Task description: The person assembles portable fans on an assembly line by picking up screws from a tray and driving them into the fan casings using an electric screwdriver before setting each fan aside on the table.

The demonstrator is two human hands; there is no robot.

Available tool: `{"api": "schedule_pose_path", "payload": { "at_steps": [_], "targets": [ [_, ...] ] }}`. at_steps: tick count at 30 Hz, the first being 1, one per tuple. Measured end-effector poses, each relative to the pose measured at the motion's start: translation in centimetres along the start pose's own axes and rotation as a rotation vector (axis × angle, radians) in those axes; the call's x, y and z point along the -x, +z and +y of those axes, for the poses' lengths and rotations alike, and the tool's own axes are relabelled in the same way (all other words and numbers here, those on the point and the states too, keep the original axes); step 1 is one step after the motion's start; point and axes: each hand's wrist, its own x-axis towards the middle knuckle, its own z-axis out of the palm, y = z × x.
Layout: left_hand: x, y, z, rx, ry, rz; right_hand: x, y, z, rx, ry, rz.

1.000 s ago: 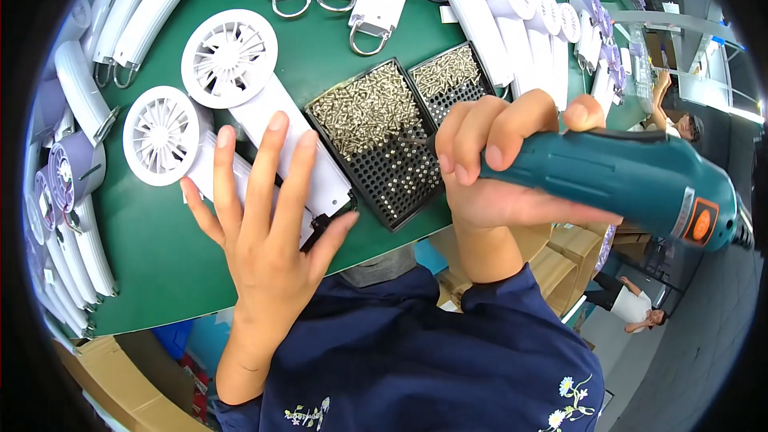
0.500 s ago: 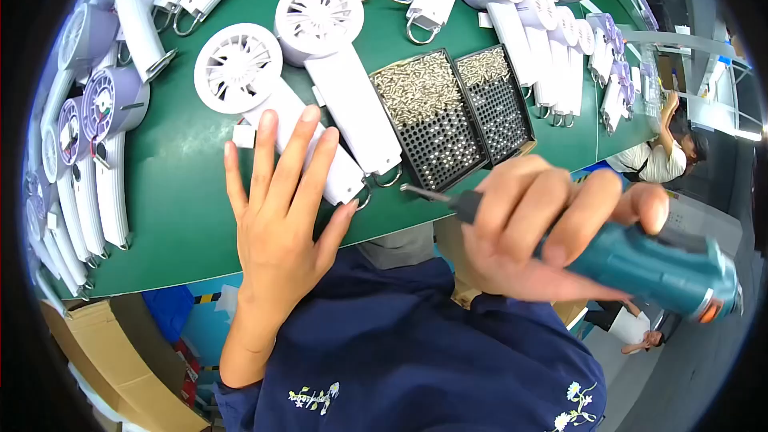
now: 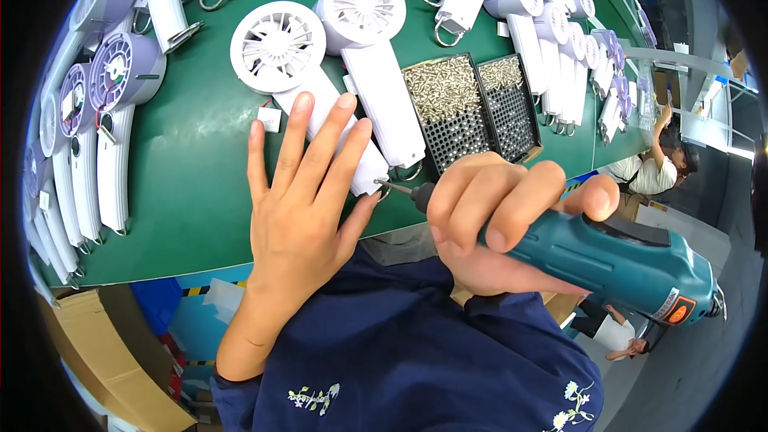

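Observation:
My left hand point(image 3: 302, 204) lies with fingers spread over the handle of a white handheld fan point(image 3: 278, 46), whose round grille points away from me. Gripped in my right hand point(image 3: 500, 200) is a teal electric screwdriver point(image 3: 616, 260), tilted, its thin bit meeting the end of that handle beside the metal loop. Whether the bit sits on a screw is too small to tell. A second white fan point(image 3: 384, 100) rests just right of the first. A small white connector point(image 3: 270, 118) on a red wire pokes out by the first handle.
Two black screw trays point(image 3: 460, 138) with silver screws stand right of the fans on the green table point(image 3: 192, 176). Purple-and-white fans point(image 3: 128, 72) crowd the left, and more fans point(image 3: 552, 24) the far right. A cardboard box point(image 3: 120, 360) stands below left; a co-worker point(image 3: 652, 164) is at right.
The screwdriver in my right hand has moved left, bringing its bit from beside the handle to the handle's end. My left hand stays spread on the fan; the view has shifted slightly.

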Motion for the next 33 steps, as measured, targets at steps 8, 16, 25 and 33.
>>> {"api": "schedule_pose_path", "payload": {
  "at_steps": [8,16,25,33],
  "targets": [
    [0.0,0.0,0.0,-0.001,-0.003,-0.002,0.2,-0.2,0.2,-0.025,0.026,0.002],
    [-0.1,0.0,0.2,0.014,-0.014,0.018,-0.1,-0.6,-0.3,-0.051,0.175,-0.037],
    [-0.2,-0.3,0.0,0.037,-0.021,0.019,-0.2,0.5,-0.4,-0.126,0.228,-0.09],
    [0.0,0.0,-0.3,0.065,-0.03,0.013,-0.9,-0.7,-0.8,-0.055,0.269,-0.232]
  ]
}}
